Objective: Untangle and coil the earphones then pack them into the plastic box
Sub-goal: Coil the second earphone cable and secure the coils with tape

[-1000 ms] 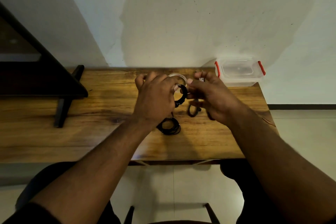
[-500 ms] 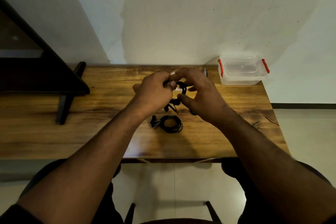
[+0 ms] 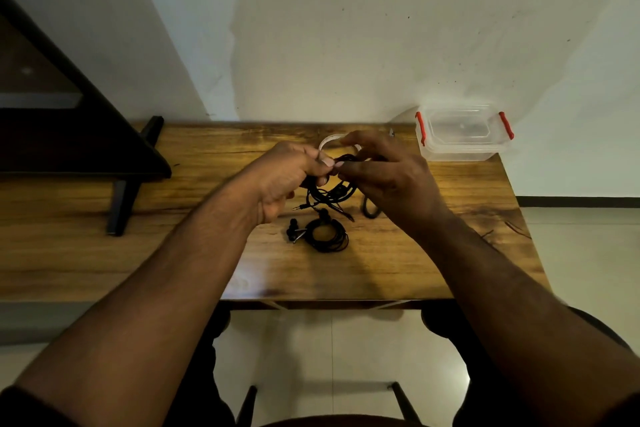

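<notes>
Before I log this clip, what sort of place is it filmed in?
Probably a plain room in a home or small office: a wooden table pushed against a bare painted wall, a tiled floor, and a dark-framed piece of furniture at left. Nothing suggests a workshop or lab.

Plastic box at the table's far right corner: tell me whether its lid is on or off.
On. The plastic box has its clear lid seated on top, with the red clips at both ends. Nothing shows inside it.

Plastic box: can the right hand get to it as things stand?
Probably yes. The box sits at the table's far right corner with bare table between, but the right hand holds the tangled earphones.
</notes>
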The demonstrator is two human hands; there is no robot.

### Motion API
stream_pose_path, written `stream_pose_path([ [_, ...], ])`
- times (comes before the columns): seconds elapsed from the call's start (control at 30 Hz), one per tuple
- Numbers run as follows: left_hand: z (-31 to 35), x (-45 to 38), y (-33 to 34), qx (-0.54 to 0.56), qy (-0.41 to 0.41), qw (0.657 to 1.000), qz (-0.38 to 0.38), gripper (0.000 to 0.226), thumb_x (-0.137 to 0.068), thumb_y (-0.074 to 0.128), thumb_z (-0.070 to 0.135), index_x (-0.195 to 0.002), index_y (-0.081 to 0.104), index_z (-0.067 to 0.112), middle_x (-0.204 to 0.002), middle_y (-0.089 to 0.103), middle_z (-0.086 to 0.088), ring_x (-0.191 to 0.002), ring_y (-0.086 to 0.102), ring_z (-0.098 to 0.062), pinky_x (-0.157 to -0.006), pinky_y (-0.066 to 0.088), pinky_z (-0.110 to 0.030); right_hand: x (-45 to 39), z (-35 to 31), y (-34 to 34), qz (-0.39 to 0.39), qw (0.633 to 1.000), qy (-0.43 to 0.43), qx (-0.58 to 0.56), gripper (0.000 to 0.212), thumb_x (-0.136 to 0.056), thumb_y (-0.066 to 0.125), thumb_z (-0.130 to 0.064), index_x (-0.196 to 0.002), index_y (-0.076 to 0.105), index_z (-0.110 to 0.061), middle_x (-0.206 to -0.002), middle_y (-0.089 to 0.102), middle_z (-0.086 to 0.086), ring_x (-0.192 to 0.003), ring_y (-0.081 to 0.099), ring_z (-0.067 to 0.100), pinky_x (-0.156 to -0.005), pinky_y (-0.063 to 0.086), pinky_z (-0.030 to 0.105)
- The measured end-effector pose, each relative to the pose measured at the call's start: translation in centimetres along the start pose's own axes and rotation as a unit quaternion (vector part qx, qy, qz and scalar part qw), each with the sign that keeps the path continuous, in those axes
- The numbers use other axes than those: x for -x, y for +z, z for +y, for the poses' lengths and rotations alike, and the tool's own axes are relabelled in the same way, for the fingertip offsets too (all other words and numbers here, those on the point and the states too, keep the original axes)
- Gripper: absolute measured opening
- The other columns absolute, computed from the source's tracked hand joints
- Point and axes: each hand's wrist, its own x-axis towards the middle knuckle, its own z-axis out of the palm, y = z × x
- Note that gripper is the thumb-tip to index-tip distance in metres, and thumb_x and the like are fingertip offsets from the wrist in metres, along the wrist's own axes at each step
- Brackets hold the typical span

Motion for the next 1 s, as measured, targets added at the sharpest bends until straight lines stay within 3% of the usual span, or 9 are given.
stream_pose_path([
  [0.2,-0.1,-0.1,0.2,0.002,0.040,0.999,0.034,0.018,-0.084,0.066,0.008,-0.069,0.069,0.017,-0.059,0.062,0.000,-0.057,0.052,-0.006,-0.073,0.038,-0.027,-0.1,-0.1,0.0,0.003,0.999,-0.023,0.045,0.012,-0.087,0.067,-0.015,-0.094,0.076,-0.012,-0.109,0.067,0.009,-0.085,0.059,0.021,-0.068,0.042,0.029],
  [0.33,-0.9,-0.5,0.8,-0.032,0.108,0.991,0.070,0.026,-0.084,0.068,0.007,-0.065,0.071,0.023,-0.065,0.066,-0.003,-0.060,0.054,-0.010,-0.072,0.045,-0.030,0.1,0.1,0.2,-0.010,0.999,-0.016,0.050,0.013,-0.088,0.066,-0.016,-0.096,0.075,-0.011,-0.108,0.068,0.007,-0.085,0.062,0.020,-0.074,0.038,0.025],
  [0.43,-1.6,-1.0,0.9,-0.097,0.151,0.980,0.090,0.030,-0.084,0.069,0.009,-0.069,0.073,0.035,-0.069,0.071,0.003,-0.065,0.058,-0.008,-0.071,0.050,-0.031,0.3,0.0,0.5,0.002,0.999,0.036,0.003,0.014,-0.087,0.066,-0.016,-0.095,0.075,-0.010,-0.104,0.072,0.002,-0.093,0.065,0.015,-0.079,0.045,0.026],
  [0.5,-1.8,-1.3,0.9,-0.155,0.166,0.967,0.119,0.026,-0.083,0.071,0.016,-0.074,0.073,0.041,-0.075,0.072,0.013,-0.077,0.064,-0.011,-0.083,0.052,-0.041,0.2,-0.6,0.7,0.020,0.991,0.109,-0.079,0.013,-0.085,0.068,-0.011,-0.096,0.075,-0.011,-0.096,0.073,-0.004,-0.090,0.066,0.004,-0.079,0.051,0.022],
  [0.6,-1.4,-0.9,1.4,-0.266,0.180,0.930,0.180,0.018,-0.086,0.068,0.025,-0.092,0.073,0.042,-0.093,0.073,0.013,-0.102,0.059,-0.013,-0.094,0.035,-0.041,-0.3,-1.3,0.8,0.034,0.945,0.254,-0.201,0.017,-0.083,0.069,-0.005,-0.097,0.074,-0.012,-0.090,0.071,-0.010,-0.085,0.068,-0.001,-0.078,0.052,0.016],
  [0.67,-1.1,-0.7,1.6,-0.374,0.207,0.880,0.208,0.017,-0.091,0.061,0.028,-0.100,0.072,0.039,-0.098,0.070,0.010,-0.108,0.049,-0.015,-0.085,0.021,-0.034,-0.6,-1.4,0.7,0.038,0.906,0.339,-0.252,0.013,-0.083,0.069,-0.004,-0.093,0.075,-0.009,-0.087,0.074,-0.003,-0.082,0.070,0.005,-0.077,0.055,0.022],
  [0.73,-1.1,-0.5,1.8,-0.435,0.235,0.842,0.216,0.018,-0.093,0.058,0.027,-0.102,0.071,0.036,-0.100,0.068,0.011,-0.106,0.044,-0.015,-0.078,0.013,-0.032,-0.7,-1.6,0.6,0.053,0.876,0.392,-0.275,0.009,-0.082,0.070,-0.005,-0.087,0.076,-0.010,-0.083,0.074,0.000,-0.079,0.070,0.010,-0.075,0.056,0.025],
  [0.87,-1.4,-0.4,2.0,-0.448,0.316,0.805,0.227,0.019,-0.085,0.066,0.014,-0.092,0.073,0.030,-0.088,0.069,0.008,-0.091,0.039,-0.013,-0.067,0.006,-0.028,-1.0,-2.1,0.1,0.063,0.835,0.454,-0.305,0.010,-0.079,0.072,-0.006,-0.077,0.074,-0.015,-0.073,0.072,-0.002,-0.070,0.068,0.008,-0.064,0.054,0.024],
  [1.0,-2.3,-0.8,1.9,-0.389,0.397,0.804,0.213,0.031,-0.064,0.076,-0.005,-0.081,0.076,0.022,-0.071,0.068,0.005,-0.077,0.043,-0.016,-0.062,0.005,-0.027,-1.5,-1.2,-1.1,-0.033,0.753,0.539,-0.376,0.012,-0.074,0.073,-0.004,-0.072,0.068,-0.015,-0.073,0.067,-0.003,-0.071,0.056,0.008,-0.065,0.039,0.027],
])
